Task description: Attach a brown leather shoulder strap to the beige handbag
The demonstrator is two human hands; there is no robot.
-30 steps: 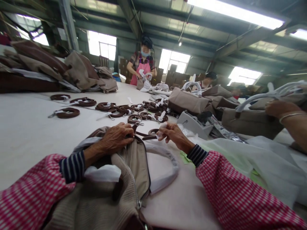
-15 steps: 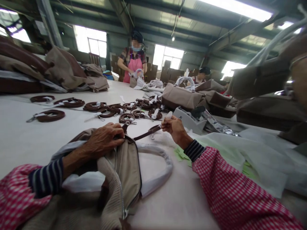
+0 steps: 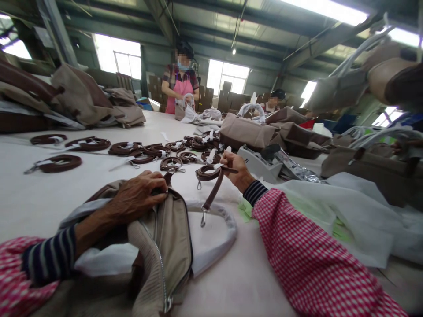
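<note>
A beige bag (image 3: 175, 233) with an unzipped top lies in front of me, one wrapped white handle (image 3: 228, 237) spread to its right. My left hand (image 3: 142, 193) is closed on the bag's upper edge, beside a small brown tab. Held up beyond the handle, a coiled brown strap (image 3: 207, 173) is pinched by its white wrapping in my right hand (image 3: 234, 166). One strap end hangs down with a metal clip (image 3: 203, 216) over the handle loop; a second clip dangles below the coil.
Several coiled brown straps (image 3: 61, 163) lie across the white table (image 3: 20, 198). Finished-looking beige bags (image 3: 246, 130) and a grey tape dispenser (image 3: 256, 165) stand behind my right hand. White sheets (image 3: 340, 211) cover the right side. A person in a pink apron (image 3: 183, 88) handles a bag at the back.
My right hand has moved slightly left and up with the strap, whose coil and hanging clip end now show clearly. My left hand keeps its hold on the bag. The view has shifted a little.
</note>
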